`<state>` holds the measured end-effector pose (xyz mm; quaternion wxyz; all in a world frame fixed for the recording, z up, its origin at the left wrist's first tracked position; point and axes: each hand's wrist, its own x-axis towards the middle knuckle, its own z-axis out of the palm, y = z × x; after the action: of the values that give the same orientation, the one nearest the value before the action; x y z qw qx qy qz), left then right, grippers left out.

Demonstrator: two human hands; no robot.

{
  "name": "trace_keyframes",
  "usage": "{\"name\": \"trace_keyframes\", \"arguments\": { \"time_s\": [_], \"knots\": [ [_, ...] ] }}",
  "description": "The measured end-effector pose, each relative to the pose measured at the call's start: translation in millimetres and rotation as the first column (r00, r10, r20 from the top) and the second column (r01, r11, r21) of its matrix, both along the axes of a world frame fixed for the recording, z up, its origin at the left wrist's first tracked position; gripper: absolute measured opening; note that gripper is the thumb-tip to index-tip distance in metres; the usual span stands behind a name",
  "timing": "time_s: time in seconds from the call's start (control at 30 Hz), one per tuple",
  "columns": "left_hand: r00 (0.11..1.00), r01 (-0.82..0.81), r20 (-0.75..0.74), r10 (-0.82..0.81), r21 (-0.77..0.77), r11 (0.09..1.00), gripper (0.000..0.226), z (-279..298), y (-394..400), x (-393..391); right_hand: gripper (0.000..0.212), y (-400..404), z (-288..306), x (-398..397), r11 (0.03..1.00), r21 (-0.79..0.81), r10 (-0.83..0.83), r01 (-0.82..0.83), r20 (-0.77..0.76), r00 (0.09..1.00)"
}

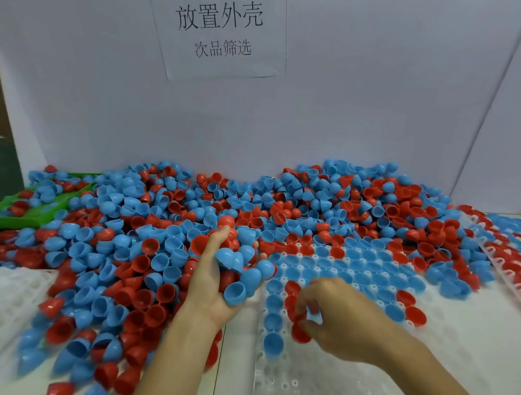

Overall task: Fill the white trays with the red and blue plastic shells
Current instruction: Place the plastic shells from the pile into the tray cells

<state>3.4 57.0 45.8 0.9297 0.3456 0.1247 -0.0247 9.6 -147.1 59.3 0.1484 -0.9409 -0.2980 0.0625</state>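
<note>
Right hand (334, 317) is pinching a red shell (300, 330) with curled fingertips, lowering it at the white tray (349, 380), near edge of the filled rows. Left hand (215, 282) is lying palm-up just left of the tray, fingers cupping a handful of blue and red shells (240, 265). Tray's far pockets are holding mostly blue shells, some red. Loose shell pile (192, 206) is spreading behind and left. Green bin (20, 215) is sitting far left, partly buried. Paper sign (219, 29) is hanging on the wall.
</note>
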Motion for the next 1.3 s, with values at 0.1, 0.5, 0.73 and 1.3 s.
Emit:
{"name": "trace_keyframes", "arguments": {
  "time_s": [0.1,0.5,0.73,1.3],
  "knots": [
    [1.0,0.008,-0.01,-0.008,0.014,1.0,0.035,-0.3,-2.4,-2.6,0.013,9.8,-4.0,-10.8,0.995,-0.103,-0.016,0.016,0.003,1.0],
    [1.0,0.029,-0.007,-0.029,0.009,1.0,0.038,-1.6,-9.1,1.8,0.014,12.1,-10.7,-9.7,0.982,-0.19,-0.002,0.008,0.031,1.0],
    [1.0,0.008,0.03,-0.009,0.022,1.0,0.038,-1.4,-13.9,3.9,0.01,8.2,0.0,0.6,0.967,0.245,-0.08,0.071,0.028,0.996],
    [0.994,0.042,0.095,-0.056,0.141,0.989,0.043,-11.0,-24.8,7.4,0.02,32.0,-8.2,-0.7,0.889,0.456,-0.087,0.042,0.078,0.993]
  ]
}}
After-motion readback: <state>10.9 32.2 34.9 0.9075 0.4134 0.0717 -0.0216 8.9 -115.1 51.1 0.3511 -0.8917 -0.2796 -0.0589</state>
